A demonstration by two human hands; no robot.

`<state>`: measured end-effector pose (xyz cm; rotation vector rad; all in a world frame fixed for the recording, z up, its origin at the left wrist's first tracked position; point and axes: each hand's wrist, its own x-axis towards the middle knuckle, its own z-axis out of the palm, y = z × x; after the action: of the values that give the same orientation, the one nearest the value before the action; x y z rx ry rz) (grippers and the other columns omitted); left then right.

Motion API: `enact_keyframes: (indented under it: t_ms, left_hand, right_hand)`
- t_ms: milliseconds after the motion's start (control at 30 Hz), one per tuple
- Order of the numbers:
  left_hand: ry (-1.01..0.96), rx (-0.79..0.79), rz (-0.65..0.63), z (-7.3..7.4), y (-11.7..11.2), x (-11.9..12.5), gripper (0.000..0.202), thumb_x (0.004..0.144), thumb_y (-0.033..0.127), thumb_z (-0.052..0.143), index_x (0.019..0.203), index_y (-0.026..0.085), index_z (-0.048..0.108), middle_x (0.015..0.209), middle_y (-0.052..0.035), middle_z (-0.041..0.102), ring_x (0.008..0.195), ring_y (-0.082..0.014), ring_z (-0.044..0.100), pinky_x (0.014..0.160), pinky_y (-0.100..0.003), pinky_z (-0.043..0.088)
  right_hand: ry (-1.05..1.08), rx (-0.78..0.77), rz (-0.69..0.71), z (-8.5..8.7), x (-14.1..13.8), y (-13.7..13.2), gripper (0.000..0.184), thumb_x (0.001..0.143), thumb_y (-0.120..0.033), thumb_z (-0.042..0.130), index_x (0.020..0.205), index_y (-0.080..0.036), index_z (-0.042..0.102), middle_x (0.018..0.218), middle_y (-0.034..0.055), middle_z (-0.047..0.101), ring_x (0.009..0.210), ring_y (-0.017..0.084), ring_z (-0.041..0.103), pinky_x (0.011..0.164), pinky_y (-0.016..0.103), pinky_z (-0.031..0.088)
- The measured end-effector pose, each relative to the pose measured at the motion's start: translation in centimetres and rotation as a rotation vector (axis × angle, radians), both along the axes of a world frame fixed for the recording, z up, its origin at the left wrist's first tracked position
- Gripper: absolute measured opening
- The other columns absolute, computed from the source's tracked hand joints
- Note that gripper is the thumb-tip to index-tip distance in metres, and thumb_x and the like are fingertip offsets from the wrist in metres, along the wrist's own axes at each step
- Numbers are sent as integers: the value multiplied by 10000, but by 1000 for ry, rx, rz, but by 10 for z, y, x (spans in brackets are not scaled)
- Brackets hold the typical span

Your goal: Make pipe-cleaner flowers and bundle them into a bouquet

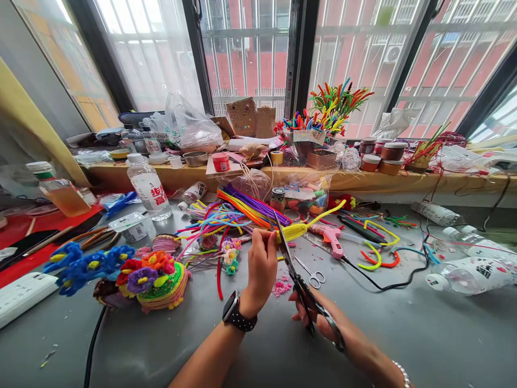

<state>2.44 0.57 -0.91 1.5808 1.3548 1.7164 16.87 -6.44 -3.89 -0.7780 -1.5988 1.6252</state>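
Observation:
My left hand (262, 261), with a watch on the wrist, pinches one end of a folded bunch of yellow pipe cleaners (294, 232). One yellow strand sticks out from the bunch towards the upper right. Black-handled scissors (299, 285) are gripped in my right hand (319, 315), their blades pointing up and parted near my left fingertips. The blades cross in front of the bunch's left end; whether they touch it I cannot tell. Beneath lie pink clippings (281, 286) and a small pair of silver scissors (314, 277).
A pink glue gun (332, 240) with a black cord lies right of my hands. Purple and yellow pipe cleaners (258, 207) are piled behind. Fuzzy flowers (143, 277) stand at left, near a water bottle (149, 188). Several bottles (472, 274) lie at right. A crowded ledge (181, 175) runs below the windows.

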Motion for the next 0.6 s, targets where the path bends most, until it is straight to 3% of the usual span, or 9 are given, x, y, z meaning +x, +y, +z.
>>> enact_keyframes:
  t_ms: [267,600]
  left_hand:
    - [-38,14,4,-2,0,-1,150,781,326,434,711,196,410,623,25,448,541,-106,436,544,-219,346]
    - [28,21,24,-1,-2,1,121,787,273,427,698,196,399,604,32,453,526,-98,438,523,-205,336]
  right_hand:
    - [34,34,8,-12,7,1,640,688,-628,385,1198,-243,375,948,63,446,870,192,431,856,383,328]
    - [-16,5,-14,-4,5,0,649,678,-627,408,1160,-192,407,865,52,438,847,197,432,827,378,339]
